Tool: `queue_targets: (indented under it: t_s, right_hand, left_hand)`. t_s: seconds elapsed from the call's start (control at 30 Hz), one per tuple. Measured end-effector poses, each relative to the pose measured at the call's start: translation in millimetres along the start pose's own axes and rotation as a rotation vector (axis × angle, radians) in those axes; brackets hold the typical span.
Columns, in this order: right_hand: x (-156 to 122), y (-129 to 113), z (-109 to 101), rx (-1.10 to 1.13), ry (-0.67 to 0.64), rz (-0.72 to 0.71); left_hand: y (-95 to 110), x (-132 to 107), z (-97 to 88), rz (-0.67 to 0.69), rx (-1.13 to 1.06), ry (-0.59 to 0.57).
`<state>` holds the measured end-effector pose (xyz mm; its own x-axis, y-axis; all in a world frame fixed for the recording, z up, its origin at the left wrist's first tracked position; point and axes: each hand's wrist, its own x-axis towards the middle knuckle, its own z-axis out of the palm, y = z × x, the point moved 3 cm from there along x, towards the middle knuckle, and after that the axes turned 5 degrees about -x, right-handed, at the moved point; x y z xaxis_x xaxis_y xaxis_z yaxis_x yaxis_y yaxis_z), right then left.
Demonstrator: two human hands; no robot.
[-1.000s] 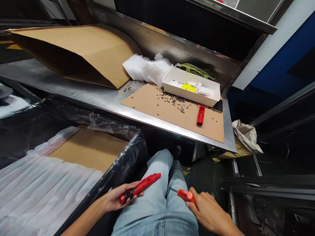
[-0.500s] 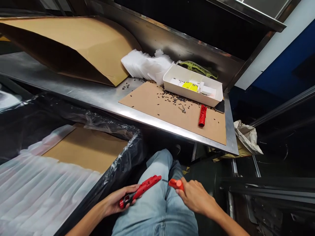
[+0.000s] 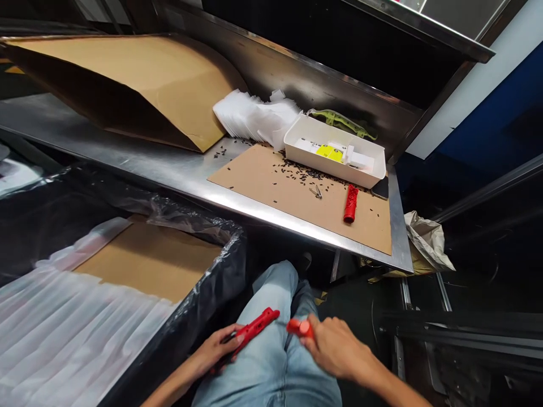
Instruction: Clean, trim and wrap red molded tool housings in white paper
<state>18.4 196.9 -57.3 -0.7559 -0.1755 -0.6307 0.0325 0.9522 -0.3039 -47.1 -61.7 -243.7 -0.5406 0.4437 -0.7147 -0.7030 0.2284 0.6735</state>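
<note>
My left hand (image 3: 218,350) is closed around a long red plastic part (image 3: 253,329) that rests across my left thigh, its tip pointing up and right. My right hand (image 3: 335,347) grips a red-handled tool (image 3: 298,327) whose end sits just right of the part's tip, a small gap between them. Both hands hover over my lap in blue jeans, below the steel table's front edge. The hands look slightly smeared by motion.
On the steel table (image 3: 139,158) lies a cardboard sheet (image 3: 271,186) with scattered black bits, a short red piece (image 3: 350,203), a white tray (image 3: 335,152) and white bags (image 3: 254,116). A big cardboard flap (image 3: 139,79) leans at the left. A plastic-lined box (image 3: 127,271) stands at my left.
My right hand has brought the red-handled tool leftwards, close to the tip of the red part. My left hand has slid a little lower with the part.
</note>
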Motion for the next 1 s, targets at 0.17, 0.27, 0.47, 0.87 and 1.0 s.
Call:
queue_targets:
  t_s: [0.17,0.27,0.47,0.87,1.0]
  right_hand:
    - [-8.4,-1.2,-6.0,0.016,-0.007,-0.004]
    - [-9.2,-2.1,-6.5,0.023,-0.033,-0.032]
    - [-1.0,8.1,-2.7,0.007,-0.045,0.01]
    - [9.8,12.5,2.6,0.032,-0.082,0.016]
    - [10.9,4.8,7.5,0.077,-0.134,-0.073]
  left_hand:
    - [-6.1,1.0,-1.0,0.236,0.364,0.038]
    - [-8.2,-6.8,-1.2,0.331,0.57,0.111]
    - [-23.4,-20.7,9.5,0.416,0.983,0.196]
    - [-23.3,-31.8,26.4,0.443,1.252,0.169]
    - [-19.1,-35.3,26.9,0.436,1.121,0.232]
